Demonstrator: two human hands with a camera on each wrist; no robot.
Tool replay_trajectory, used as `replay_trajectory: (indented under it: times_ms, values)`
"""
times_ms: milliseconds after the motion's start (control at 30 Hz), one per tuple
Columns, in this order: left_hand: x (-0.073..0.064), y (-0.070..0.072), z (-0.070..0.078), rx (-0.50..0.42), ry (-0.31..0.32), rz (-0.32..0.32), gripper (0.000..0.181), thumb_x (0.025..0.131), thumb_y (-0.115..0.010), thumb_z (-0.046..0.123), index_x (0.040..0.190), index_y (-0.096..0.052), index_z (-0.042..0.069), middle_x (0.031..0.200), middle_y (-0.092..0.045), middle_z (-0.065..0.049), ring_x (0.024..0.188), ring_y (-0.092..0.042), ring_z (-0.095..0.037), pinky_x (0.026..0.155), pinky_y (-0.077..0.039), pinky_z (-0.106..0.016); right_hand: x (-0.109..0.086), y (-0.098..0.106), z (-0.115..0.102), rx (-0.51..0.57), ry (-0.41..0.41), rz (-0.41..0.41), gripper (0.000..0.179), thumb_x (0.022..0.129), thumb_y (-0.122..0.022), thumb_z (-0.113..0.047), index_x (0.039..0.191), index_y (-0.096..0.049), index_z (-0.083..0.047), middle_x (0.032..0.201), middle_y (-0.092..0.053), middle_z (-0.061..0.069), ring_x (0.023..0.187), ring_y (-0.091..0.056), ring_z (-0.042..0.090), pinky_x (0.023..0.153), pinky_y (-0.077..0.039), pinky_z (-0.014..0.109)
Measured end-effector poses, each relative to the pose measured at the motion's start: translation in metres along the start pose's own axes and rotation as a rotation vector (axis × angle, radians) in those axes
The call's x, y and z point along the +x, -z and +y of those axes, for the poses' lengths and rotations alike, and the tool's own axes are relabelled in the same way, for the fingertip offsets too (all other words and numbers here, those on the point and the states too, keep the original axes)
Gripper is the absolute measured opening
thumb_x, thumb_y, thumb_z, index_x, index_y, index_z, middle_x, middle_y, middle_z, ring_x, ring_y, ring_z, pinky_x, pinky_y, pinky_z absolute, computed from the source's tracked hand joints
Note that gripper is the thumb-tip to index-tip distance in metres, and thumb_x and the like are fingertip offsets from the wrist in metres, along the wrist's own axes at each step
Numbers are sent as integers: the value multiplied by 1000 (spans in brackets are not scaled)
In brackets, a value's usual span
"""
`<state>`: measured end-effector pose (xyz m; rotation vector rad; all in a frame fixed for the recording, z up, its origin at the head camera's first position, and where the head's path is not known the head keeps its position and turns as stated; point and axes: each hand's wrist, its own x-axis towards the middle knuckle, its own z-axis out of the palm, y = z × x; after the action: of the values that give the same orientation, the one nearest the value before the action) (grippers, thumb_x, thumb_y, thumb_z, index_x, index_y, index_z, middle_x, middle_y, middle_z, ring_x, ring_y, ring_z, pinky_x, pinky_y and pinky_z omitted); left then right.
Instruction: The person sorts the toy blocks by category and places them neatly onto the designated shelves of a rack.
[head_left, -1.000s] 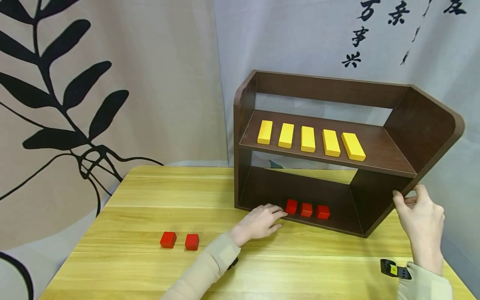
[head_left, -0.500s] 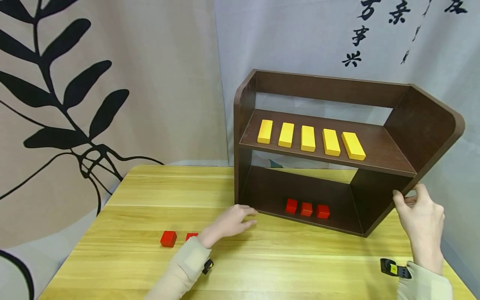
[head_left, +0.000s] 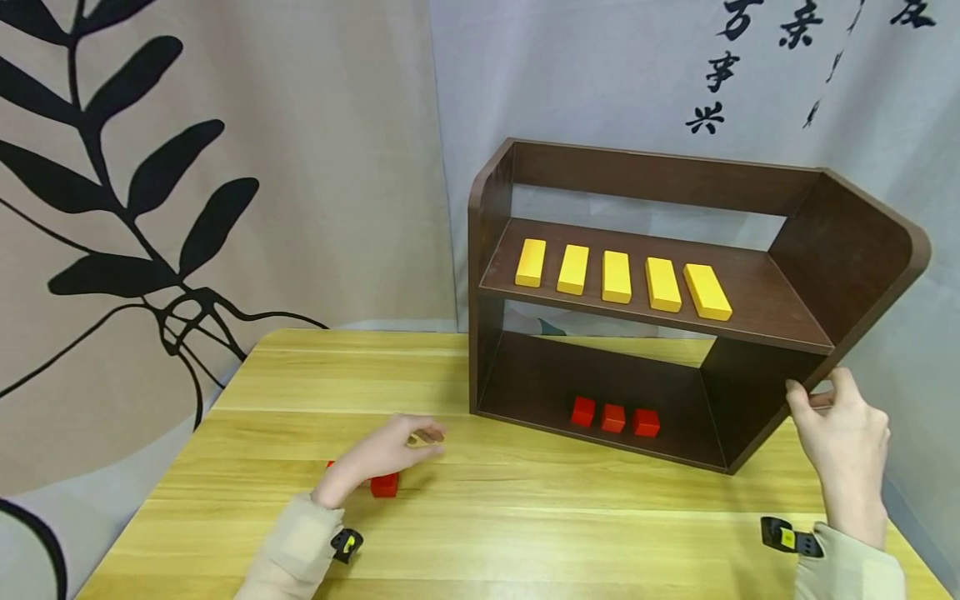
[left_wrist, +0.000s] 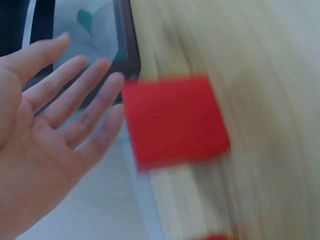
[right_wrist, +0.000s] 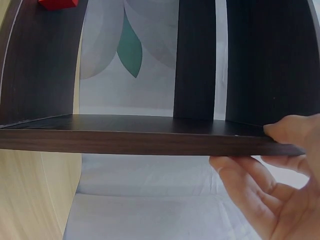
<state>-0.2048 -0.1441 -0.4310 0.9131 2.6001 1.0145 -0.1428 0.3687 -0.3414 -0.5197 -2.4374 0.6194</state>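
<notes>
My left hand (head_left: 384, 450) hangs over the table with fingers loosely spread and nothing held. Just under it lies a red block (head_left: 385, 486); a second red block beyond the wrist is almost hidden. The left wrist view shows the nearer red block (left_wrist: 175, 122) large and blurred beside the fingers. With thumb and fingers, my right hand (head_left: 847, 433) grips the front edge of the right side panel of a dark brown two-tier shelf (head_left: 847, 250). Three red blocks (head_left: 612, 419) stand in a row near the front of its lower board.
Several yellow blocks (head_left: 617, 279) lie in a row on the upper board. The wooden table (head_left: 525, 533) runs out to the left of the shelf. Behind hangs a printed cloth (head_left: 360, 167) with leaves and characters.
My left hand has drawn back from the lower board, moving left across the table until it came over the two loose red blocks. The right hand and shelf have stayed still.
</notes>
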Motion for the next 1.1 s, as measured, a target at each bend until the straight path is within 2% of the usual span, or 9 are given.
replay_trajectory:
  times_ms: [200,267,433,600,733,900,1100]
  values:
    - [-24,19,-13,-56,64,-105,41,88,-67,23,118,-59,-4,110,-67,-16,100,-63,-29,85,-54,-37,0,-1,1,5,6,9,35,90,-54,-30,102,-54,2,96,-67,29,84,-56,53,58,-37,50]
    - [-30,23,-16,-79,91,-128,43,85,-70,20,119,-59,-4,110,-66,-16,100,-63,-29,86,-54,-38,0,0,1,3,7,10,35,90,-54,-30,103,-53,3,96,-67,29,85,-56,53,58,-37,50]
    - [-39,28,-19,-101,116,-162,44,78,-76,14,116,-61,-1,109,-67,-13,100,-62,-26,87,-52,-37,0,0,1,3,9,11,35,91,-53,-30,103,-53,3,97,-67,30,85,-56,53,58,-37,50]
    - [-43,26,-21,-122,149,-188,40,73,-79,8,109,-63,0,107,-67,-12,97,-63,-22,84,-52,-35,0,-1,1,4,7,8,35,91,-53,-30,103,-53,2,97,-67,29,85,-56,53,58,-37,50]
    - [-44,25,-22,-115,176,-182,36,72,-79,7,105,-64,1,101,-68,-9,91,-63,-19,81,-52,-38,0,-1,1,2,5,2,36,91,-53,-30,104,-53,3,97,-67,30,84,-56,53,56,-37,47]
    - [-42,23,-24,-85,183,-170,35,73,-78,10,105,-64,5,100,-68,-7,92,-62,-19,83,-50,-41,-1,-1,1,0,9,-1,36,91,-53,-30,106,-53,3,97,-67,30,83,-57,52,55,-36,43]
    - [-39,22,-25,-68,159,-163,34,75,-78,12,105,-65,6,100,-69,-6,90,-62,-17,77,-48,-28,-1,-1,1,1,10,2,36,91,-53,-30,106,-53,3,97,-67,30,83,-57,52,55,-36,44]
